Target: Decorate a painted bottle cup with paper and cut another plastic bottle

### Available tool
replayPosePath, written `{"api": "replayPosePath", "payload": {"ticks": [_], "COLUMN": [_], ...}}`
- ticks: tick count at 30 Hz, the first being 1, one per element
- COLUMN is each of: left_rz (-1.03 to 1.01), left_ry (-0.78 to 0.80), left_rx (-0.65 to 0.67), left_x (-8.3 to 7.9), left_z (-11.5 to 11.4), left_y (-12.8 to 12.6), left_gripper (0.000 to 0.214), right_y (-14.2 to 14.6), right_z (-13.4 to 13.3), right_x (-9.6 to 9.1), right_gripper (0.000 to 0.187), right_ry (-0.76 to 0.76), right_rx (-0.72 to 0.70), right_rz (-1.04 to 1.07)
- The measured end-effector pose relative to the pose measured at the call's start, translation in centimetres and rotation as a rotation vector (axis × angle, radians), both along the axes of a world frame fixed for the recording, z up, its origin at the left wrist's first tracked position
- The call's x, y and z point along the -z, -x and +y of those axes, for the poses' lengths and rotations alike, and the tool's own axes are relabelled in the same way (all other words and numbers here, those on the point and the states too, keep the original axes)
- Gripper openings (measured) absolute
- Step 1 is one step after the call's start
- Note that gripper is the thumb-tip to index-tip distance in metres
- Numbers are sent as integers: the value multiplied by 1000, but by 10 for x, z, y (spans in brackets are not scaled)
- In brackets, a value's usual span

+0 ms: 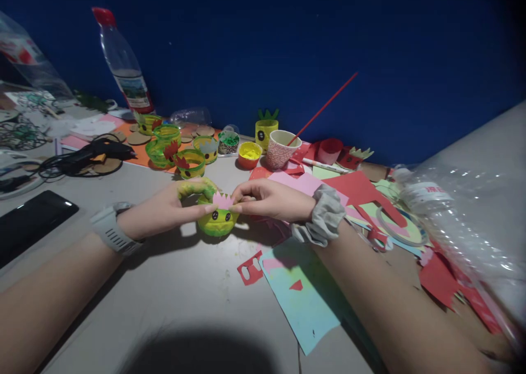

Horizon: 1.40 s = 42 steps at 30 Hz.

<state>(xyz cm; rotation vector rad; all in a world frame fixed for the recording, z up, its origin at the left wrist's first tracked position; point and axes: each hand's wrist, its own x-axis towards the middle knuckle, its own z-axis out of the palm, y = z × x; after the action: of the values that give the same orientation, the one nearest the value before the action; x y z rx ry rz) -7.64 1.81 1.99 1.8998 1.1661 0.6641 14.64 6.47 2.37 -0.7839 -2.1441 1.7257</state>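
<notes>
A small yellow-green painted craft cup (pixel 216 220) with a drawn face stands on the grey table (pixel 176 286) in the middle. A pink zigzag paper crown (pixel 223 200) sits on its front rim. My left hand (pixel 164 208), with a white watch on the wrist, grips the cup's left side and rim. My right hand (pixel 269 198), with a grey scrunchie on the wrist, pinches the pink crown from the right with closed fingertips.
Several painted green-yellow rings (pixel 189 163), a yellow paint pot (pixel 250 154), a paper cup with a red stick (pixel 281 148), a plastic bottle (pixel 123 67), a glue gun (pixel 92 154), a phone (pixel 28 220) and scattered red, pink and blue paper scraps (pixel 304 297) surround the hands. A crumpled bottle (pixel 464 209) lies right.
</notes>
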Motion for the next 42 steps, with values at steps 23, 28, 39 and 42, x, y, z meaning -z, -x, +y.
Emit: {"api": "replayPosePath", "payload": {"ticks": [23,28,39,42], "left_rz": [-37,-70,-2,-27], "left_ry": [38,40,10,37], "left_rx": [-7,-19,-19,24], "left_x": [2,2,0,1], "left_z": [-5,-5,2,4], "left_y": [-9,-11,-2,1], "left_gripper": [25,28,32,33], "right_y": [5,5,1,0], "right_z": [-7,-6,0,0], "right_x": [-2,-1,2,1], "right_gripper": [26,29,23,19], "right_ry": [-26,-40,31,17], "right_rx": [70,69,8,-16], "right_rz": [33,14,54,42]}}
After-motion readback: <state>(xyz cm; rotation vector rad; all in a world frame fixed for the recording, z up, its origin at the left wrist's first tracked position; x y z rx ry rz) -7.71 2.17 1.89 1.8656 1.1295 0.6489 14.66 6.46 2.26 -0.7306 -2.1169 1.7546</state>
